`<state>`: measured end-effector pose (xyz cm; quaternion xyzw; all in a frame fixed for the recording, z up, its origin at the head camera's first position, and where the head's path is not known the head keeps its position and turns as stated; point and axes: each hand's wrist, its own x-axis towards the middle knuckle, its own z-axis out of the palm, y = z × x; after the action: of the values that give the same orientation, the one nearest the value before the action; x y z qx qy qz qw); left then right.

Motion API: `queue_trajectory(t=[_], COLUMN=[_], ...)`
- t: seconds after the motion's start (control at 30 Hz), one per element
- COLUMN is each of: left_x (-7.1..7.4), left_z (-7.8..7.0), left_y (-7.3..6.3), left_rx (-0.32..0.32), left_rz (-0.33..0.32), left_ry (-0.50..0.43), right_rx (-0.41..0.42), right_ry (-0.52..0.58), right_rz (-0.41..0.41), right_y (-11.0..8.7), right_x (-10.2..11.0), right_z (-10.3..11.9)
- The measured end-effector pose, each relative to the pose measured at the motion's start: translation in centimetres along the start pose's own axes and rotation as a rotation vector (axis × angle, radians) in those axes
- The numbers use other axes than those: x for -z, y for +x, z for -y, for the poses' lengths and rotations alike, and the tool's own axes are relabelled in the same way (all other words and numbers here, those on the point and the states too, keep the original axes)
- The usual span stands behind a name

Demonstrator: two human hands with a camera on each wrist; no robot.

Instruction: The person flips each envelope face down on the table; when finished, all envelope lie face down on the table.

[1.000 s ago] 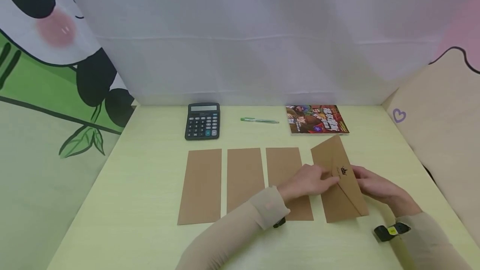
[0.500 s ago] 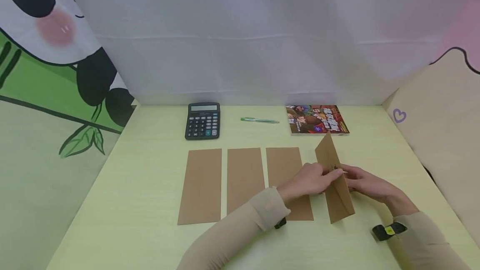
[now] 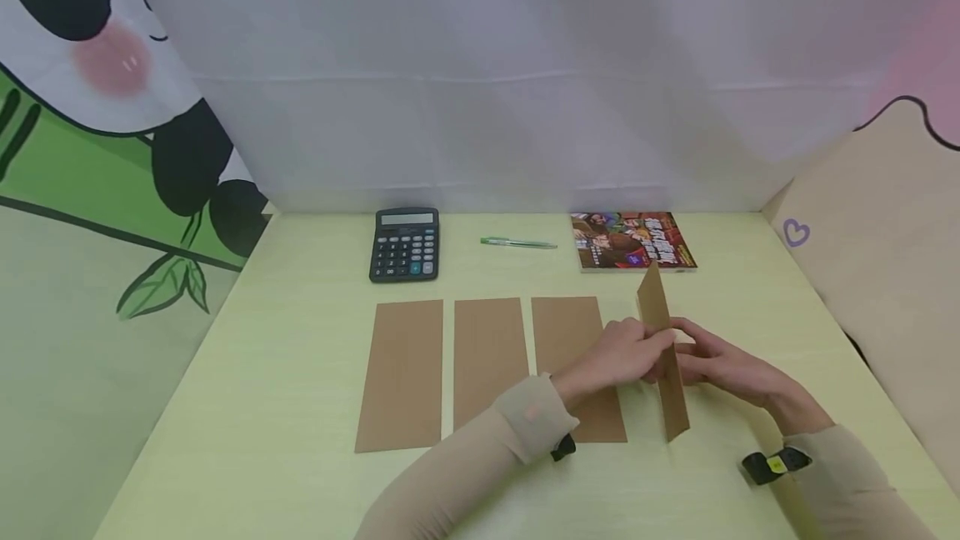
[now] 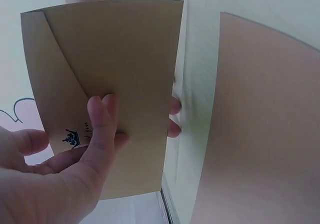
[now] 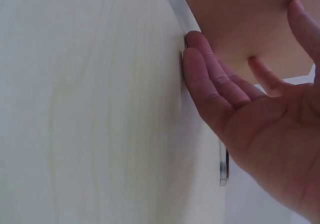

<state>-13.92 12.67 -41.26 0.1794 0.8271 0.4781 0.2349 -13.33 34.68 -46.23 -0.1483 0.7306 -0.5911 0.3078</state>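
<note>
A brown paper envelope (image 3: 672, 402) stands on its long edge at the right of the row, seen almost edge-on in the head view. Its flap side, with a small black crown print, faces my left hand (image 3: 621, 352), which holds it with fingers against the paper (image 4: 135, 58) and thumb at one edge. From the other side my right hand (image 3: 738, 372) grips it too, fingertips showing past its far edge in the left wrist view. Beside it, three flat brown paper rectangles of like size lie in a row: left (image 3: 405, 373), middle (image 3: 489, 348) and right (image 3: 564, 323), partly under my left arm.
Behind the row are a black calculator (image 3: 406, 244), a green pen (image 3: 519, 242) and a colourful book (image 3: 632, 242). A white cloth wall (image 3: 480, 123) closes off the back of the pale table (image 3: 262, 373). Printed panels flank both sides.
The envelope has turned from showing its flap side to standing almost upright, edge-on to the head camera. Both hands have stayed on it, the right shifting slightly left.
</note>
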Motion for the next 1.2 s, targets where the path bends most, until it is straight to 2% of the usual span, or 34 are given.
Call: queue_trajectory(t=[0.13, 0.33, 0.43, 0.67, 0.9, 0.97, 1.2], left_x=[0.0, 0.3, 0.4, 0.4, 0.7, 0.9, 0.7], left_z=[0.2, 0.7, 0.9, 1.6, 2.2, 2.3, 2.8], left_y=[0.0, 0.0, -0.1, 0.3, 0.5, 0.4, 0.7], left_rx=[-0.056, -0.063, -0.071, -0.086, -0.129, -0.136, -0.116], left_rz=[-0.022, -0.029, -0.028, -0.121, -0.214, -0.223, -0.219], left_ry=[-0.038, -0.256, -0.294, -0.247, -0.225, -0.187, 0.027], right_rx=[-0.010, -0.042, -0.058, -0.082, -0.091, -0.079, -0.129], right_ry=[-0.021, -0.109, -0.143, -0.235, -0.309, -0.354, -0.508], right_rz=[-0.026, -0.106, -0.142, -0.210, -0.256, -0.271, -0.329], right_y=[0.0, 0.0, -0.1, -0.4, -0.3, -0.4, -0.4], right_x=[-0.2, -0.6, -0.7, -0.7, -0.5, -0.6, -0.6], right_z=[0.2, 0.6, 0.8, 0.8, 0.5, 0.6, 0.5])
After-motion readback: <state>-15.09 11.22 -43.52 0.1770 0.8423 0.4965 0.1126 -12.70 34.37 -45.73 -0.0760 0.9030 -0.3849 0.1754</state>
